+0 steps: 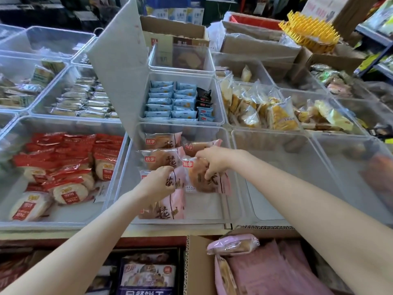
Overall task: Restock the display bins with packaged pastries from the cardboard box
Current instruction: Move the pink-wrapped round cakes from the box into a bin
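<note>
- The counter (63, 231) carries a grid of clear plastic display bins; every place below is given from the centre front bin (228, 167).
- Directly below that bin, at the bottom edge of the view, stands the open cardboard box (195, 267), filled with pink packaged pastries (265, 271); one pack (232, 244) lies across the top at the box's near-left corner.
- To the bin's left, a bin (12, 128) holds red-wrapped round cakes (63, 167), stacked and partly spilled forward.
- To its right, a bin (272, 145) looks mostly bare inside.
- Behind it, a bin (221, 99) holds neat rows of light-blue packets (170, 101) with a few dark packets (203, 96) at their right.
- A translucent lid (119, 71) stands tilted upright at the centre bin's back-left corner.
- Inside the centre bin lie several pink-wrapped pastries (161, 141), in a left column and a shorter right column, labels facing up.
- The right hand (212, 160) reaches in from the right, fingers closed on a round brown pastry pack (200, 177) in the right column.
- The left hand (158, 182) reaches into the left column, fingers curled onto a pack (176, 179) there; whether it grips or merely presses, I cannot tell.
- The two hands are close but not touching.
</note>
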Available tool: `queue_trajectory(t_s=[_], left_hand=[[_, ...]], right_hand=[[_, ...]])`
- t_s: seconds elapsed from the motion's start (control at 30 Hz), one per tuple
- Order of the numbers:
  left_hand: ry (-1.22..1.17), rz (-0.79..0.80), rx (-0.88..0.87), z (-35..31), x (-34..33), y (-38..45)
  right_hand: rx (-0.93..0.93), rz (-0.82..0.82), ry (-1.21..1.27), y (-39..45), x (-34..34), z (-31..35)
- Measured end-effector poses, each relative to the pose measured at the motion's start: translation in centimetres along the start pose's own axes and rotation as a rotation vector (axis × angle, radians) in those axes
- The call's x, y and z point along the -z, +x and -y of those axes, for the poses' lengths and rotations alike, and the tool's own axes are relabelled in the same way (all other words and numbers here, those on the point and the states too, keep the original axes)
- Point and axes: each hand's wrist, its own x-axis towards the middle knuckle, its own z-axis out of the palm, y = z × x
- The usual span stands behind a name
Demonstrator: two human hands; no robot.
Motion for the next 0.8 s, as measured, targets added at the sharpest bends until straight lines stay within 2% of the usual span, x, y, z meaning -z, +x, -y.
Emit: queue_trajectory(t_s=[0.07, 0.17, 0.27, 0.33, 0.5, 0.67, 0.8], left_hand=[[0.065, 0.059, -0.033, -0.3, -0.2, 0.5], [0.130, 0.142, -0.018, -0.6, -0.8, 0.8], [0.112, 0.121, 0.008, -0.3, -1.4, 0.6], [0.102, 0.064, -0.006, 0.0, -1.4, 0.3], [0.098, -0.105, -0.104, -0.5, -1.2, -2.0], [-0.015, -0.304, -0.285, -3.8, -1.1, -4.6], [-0.045, -0.337, -0.416, -7.9, -1.4, -6.1]], right_hand=[[-0.008, -0.036, -0.026, 0.6, -2.1, -0.8], [-0.022, -0.122, -0.194, 1.5, -4.6, -1.7], [-0.024, -0.214, -0.395, 1.8, -6.0, -1.0], [-0.058, -0.230, -0.437, 2.2, -6.6, -0.4], [-0.069, -0.083, -0.191, 2.3, -6.4, -0.8], [0.011, -0.194, -0.034, -2.6, -3.9, -0.9], [0.034, -0.276, 0.057, -9.7, -1.7, -1.3]])
